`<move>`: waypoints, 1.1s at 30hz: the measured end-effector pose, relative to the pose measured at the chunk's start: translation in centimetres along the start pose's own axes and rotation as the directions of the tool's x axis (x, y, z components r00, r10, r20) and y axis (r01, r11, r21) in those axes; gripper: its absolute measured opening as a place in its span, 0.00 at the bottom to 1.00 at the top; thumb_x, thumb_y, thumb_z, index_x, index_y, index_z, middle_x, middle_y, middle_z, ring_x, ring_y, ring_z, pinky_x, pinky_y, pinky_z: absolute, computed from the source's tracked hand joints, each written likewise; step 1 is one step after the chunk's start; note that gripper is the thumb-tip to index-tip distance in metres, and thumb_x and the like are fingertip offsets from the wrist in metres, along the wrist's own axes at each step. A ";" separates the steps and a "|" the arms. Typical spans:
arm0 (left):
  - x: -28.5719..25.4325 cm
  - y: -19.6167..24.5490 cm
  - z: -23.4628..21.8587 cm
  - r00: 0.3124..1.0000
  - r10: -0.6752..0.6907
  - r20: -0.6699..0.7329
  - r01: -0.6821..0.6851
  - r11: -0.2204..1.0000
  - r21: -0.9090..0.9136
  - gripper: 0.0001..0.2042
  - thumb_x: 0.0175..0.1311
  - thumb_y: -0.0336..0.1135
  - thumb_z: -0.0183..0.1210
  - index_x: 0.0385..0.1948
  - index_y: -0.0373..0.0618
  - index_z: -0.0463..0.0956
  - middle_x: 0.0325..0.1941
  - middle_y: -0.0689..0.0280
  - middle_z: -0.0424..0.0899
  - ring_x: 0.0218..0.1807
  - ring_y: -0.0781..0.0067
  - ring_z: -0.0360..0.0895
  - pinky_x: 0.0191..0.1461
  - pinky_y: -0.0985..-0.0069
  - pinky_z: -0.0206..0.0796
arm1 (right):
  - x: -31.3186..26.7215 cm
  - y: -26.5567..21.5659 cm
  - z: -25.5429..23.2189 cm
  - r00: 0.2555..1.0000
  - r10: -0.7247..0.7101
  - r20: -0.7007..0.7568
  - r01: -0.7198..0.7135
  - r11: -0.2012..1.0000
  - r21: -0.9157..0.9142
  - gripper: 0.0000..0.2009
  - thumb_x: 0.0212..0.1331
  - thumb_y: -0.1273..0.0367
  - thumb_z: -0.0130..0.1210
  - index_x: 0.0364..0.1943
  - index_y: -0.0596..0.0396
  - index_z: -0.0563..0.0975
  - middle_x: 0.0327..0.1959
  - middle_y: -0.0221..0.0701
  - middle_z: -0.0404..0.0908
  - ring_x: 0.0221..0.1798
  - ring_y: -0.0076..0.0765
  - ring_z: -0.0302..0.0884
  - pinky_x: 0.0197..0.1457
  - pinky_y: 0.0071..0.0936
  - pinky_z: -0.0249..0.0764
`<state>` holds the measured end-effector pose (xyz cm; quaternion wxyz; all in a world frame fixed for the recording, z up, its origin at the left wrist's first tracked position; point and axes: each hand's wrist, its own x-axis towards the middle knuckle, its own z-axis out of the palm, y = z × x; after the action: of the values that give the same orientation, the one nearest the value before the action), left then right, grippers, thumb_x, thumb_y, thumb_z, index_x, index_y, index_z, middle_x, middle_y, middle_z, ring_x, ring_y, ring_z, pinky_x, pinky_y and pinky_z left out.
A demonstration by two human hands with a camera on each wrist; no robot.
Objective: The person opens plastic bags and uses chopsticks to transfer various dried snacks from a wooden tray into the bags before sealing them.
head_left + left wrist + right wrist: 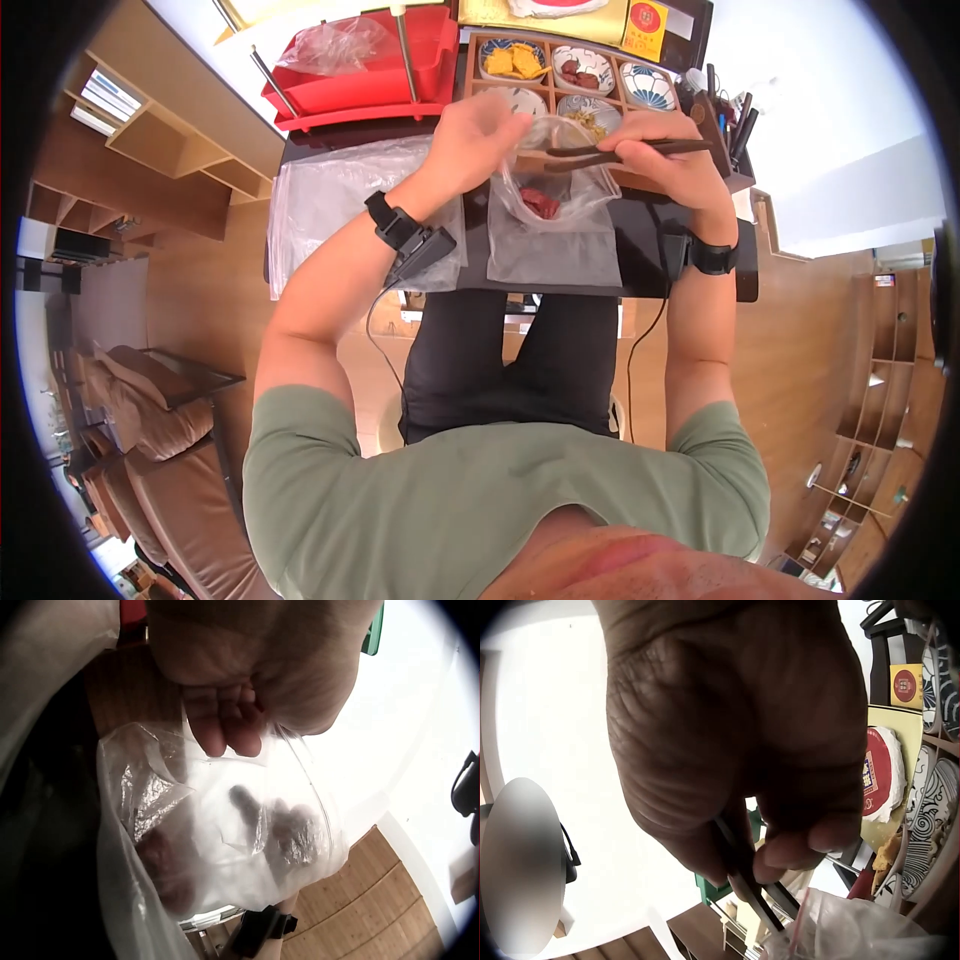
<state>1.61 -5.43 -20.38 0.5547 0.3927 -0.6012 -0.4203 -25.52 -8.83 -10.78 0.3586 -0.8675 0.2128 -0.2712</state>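
A clear plastic zip bag [555, 255] lies at the table's front edge with its mouth raised and spread. Dark red pieces [540, 202] sit inside, also showing through the plastic in the left wrist view. My left hand [472, 145] pinches the left side of the bag's rim, fingertips curled at the edge [281, 733]. Dark brown tongs [685, 146] are in my right hand [668, 150], their tips pointing left over the bag's mouth. In the right wrist view the two tong arms [759, 904] reach down to the plastic. Nothing shows clearly between the tips.
Behind the bag stands a wooden divided tray [555, 42] with patterned bowls: yellow pieces [515, 62], dark red pieces [580, 75], greenish bits [590, 118]. Flat clear bags [340, 215] lie at left, below a red rack [430, 75]. Pens [742, 125] stand at right.
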 end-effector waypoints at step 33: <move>-0.4 0.6 0.4 1.000 0.005 0.013 -0.003 0.991 -0.130 0.14 0.72 0.32 0.62 0.24 0.45 0.69 0.18 0.74 0.76 0.18 0.89 0.71 0.21 0.85 0.60 | 10.6 13.2 -2.6 0.781 0.021 -0.625 -0.421 0.757 -0.500 0.33 0.59 0.42 0.61 0.15 0.62 0.81 0.13 0.37 0.80 0.24 0.45 0.84 0.35 0.39 0.79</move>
<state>1.25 -4.88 -19.98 0.5760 0.3517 -0.5769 -0.4601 -21.33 -24.72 -15.58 0.0036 -0.7753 0.4949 -0.3924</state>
